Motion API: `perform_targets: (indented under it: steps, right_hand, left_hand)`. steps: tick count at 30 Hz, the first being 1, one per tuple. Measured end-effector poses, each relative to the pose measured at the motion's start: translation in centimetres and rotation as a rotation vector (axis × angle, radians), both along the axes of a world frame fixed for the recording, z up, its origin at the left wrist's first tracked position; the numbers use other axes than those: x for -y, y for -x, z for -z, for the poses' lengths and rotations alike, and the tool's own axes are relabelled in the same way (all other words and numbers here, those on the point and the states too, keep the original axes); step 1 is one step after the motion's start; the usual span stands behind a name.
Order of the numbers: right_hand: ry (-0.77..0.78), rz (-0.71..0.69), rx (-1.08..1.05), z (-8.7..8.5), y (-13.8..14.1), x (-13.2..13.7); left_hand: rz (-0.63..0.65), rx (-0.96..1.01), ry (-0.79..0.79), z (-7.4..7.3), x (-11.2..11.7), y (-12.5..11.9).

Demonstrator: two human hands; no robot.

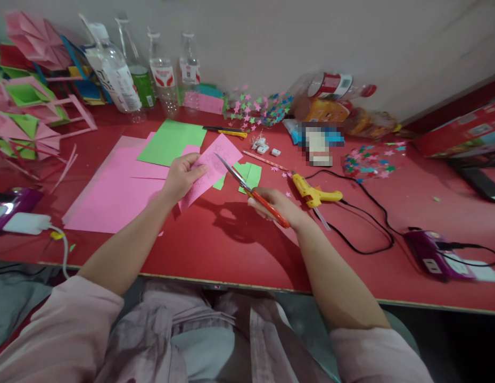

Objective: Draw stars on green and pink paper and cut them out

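Between the thumb and fingers of my left hand (184,174) is a pink sheet of paper (225,151), tilted above the red table, with faint drawn outlines on it. My right hand (277,206) is closed around the orange handles of a pair of scissors (241,180). The blades point up and left, and their tips lie over the drawn part of the pink paper. Whether the blades are parted is hard to make out. Small green paper pieces (251,174) lie under the scissors. Larger pink sheets (107,186) and a green sheet (173,141) lie beside my left hand.
A yellow glue gun (315,192) with a black cord lies right of my right hand. A box cutter (227,132) and a pencil (263,158) lie behind. Several bottles (163,77) line the wall. Purple power strips (435,252) sit at both sides.
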State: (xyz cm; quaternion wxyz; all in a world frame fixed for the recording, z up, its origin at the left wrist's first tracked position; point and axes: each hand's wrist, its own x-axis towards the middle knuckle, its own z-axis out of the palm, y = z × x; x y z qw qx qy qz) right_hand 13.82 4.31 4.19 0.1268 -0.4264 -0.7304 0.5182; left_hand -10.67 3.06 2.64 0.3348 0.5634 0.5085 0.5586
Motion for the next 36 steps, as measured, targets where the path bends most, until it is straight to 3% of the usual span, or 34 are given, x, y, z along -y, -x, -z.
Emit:
perform_targets:
  steps: [5,11,21,28,36]
  right_hand:
    - [0.062,0.015,-0.038,0.24,0.08,-0.09]
    - [0.029,0.039,0.027,0.05,0.26,0.12]
    - [0.015,-0.01,0.007,-0.41,0.52,0.68]
    - [0.04,-0.006,-0.001,0.25,0.52,0.48]
    - [0.03,0.013,0.041,-0.27,0.68,0.79]
  left_hand:
    - [0.013,-0.019,0.013,0.23,-0.16,0.17]
    - [0.016,-0.004,0.013,0.78,-0.38,0.43]
    - [0.093,0.051,0.074,0.72,-0.25,-0.01]
    - [0.088,0.086,0.095,0.54,-0.12,-0.38]
    - [0.091,0.112,0.153,0.75,-0.2,-0.35]
